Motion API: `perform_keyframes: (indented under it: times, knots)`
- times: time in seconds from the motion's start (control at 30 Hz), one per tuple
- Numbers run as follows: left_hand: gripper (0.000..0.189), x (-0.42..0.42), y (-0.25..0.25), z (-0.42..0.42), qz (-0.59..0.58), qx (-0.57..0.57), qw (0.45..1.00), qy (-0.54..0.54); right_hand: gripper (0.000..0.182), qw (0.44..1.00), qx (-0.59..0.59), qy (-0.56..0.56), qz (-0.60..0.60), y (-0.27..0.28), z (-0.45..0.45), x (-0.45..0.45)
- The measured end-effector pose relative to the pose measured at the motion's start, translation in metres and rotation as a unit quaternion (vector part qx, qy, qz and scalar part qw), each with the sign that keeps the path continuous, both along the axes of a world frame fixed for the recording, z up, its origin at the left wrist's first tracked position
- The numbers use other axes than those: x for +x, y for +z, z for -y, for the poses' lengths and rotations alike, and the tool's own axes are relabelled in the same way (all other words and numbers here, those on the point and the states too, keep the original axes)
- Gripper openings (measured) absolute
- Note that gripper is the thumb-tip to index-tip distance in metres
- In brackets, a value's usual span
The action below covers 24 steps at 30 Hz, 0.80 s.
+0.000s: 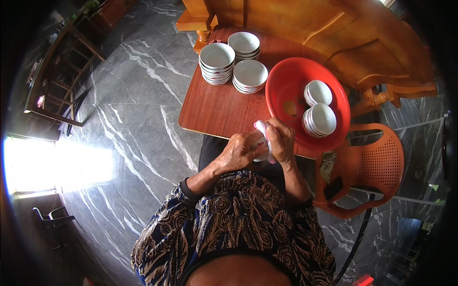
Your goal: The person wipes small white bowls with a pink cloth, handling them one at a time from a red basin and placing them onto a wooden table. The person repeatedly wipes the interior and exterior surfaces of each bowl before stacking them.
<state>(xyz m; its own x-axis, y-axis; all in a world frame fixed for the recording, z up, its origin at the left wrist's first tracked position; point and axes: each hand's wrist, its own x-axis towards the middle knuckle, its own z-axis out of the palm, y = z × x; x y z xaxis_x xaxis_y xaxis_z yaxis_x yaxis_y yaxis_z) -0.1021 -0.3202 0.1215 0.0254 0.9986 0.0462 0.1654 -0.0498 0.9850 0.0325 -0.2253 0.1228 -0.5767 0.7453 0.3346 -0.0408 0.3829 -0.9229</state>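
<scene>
Above my lap, my left hand (238, 148) grips a white bowl (260, 143) with red marks, mostly covered by my fingers. My right hand (282, 137) presses a white cloth with pink edging (265, 135) against the bowl's rim. Beyond my right hand a red plastic basin (286, 89) stands on the wooden table (211, 107), holding two stacks of bowls, a nearer stack (323, 119) and a farther stack (319, 93). Left of the basin are three more stacks: a tall left stack (217, 59), a back stack (244, 43) and a front stack (250, 74).
A carved wooden bench (272, 18) backs the table. At right stands an orange plastic chair (379, 161) with a crumpled cloth (327, 165) and a dark flat object (333, 188) on it. Grey marble-patterned floor (132, 107) spreads left, towards a dark wooden frame (68, 71).
</scene>
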Motion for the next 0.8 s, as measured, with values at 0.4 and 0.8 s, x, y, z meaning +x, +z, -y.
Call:
perform_keyframes:
  times: [0.4, 0.8]
  knots:
    - [0.017, 0.001, -0.001, -0.003, 0.324, 0.007, 0.941, 0.092, 0.032, 0.763, -0.540, -0.072, -0.348, -0.061, -0.006, -0.011]
    - [0.031, 0.001, 0.007, -0.003, 0.326, -0.026, 0.944, 0.043, 0.044, 0.844, -0.436, 0.126, -0.286, -0.125, -0.005, -0.007]
